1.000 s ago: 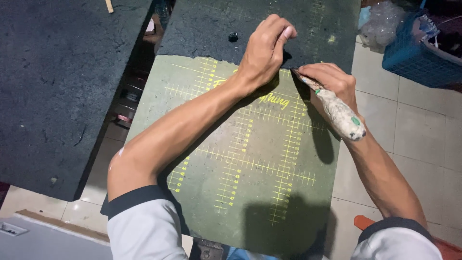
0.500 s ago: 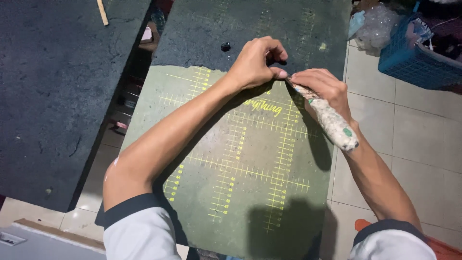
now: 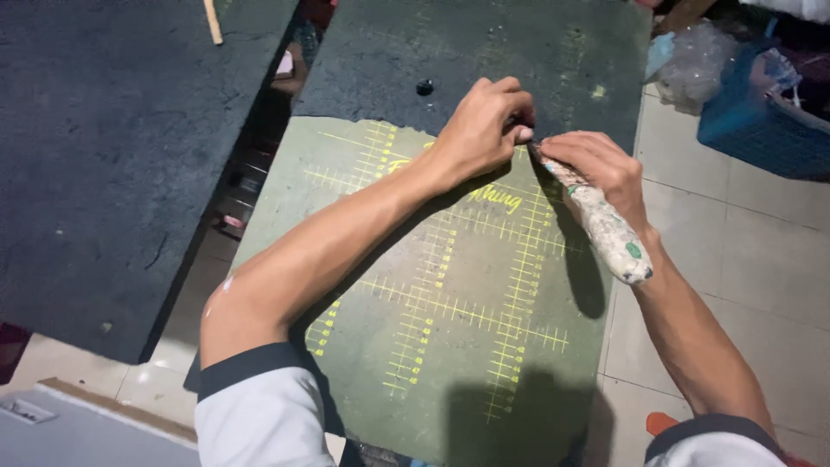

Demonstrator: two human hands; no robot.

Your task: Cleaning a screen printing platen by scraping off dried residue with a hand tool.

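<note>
Pale tiled floor [image 3: 761, 233], blue plastic basket [image 3: 761, 130] at right, dark slab [image 3: 104, 156] at left.

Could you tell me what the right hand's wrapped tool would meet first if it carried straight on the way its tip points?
Most likely the left hand's fingertips, which sit right at the tip of the wrapped tool held by the right hand; depth is hard to judge.

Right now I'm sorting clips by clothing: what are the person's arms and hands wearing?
Both hands, left hand and right hand, are bare: no gloves, rings or watch visible. The forearms are uncovered. Each arm has a short white sleeve with a dark band at the hem, left sleeve and right sleeve.
</note>
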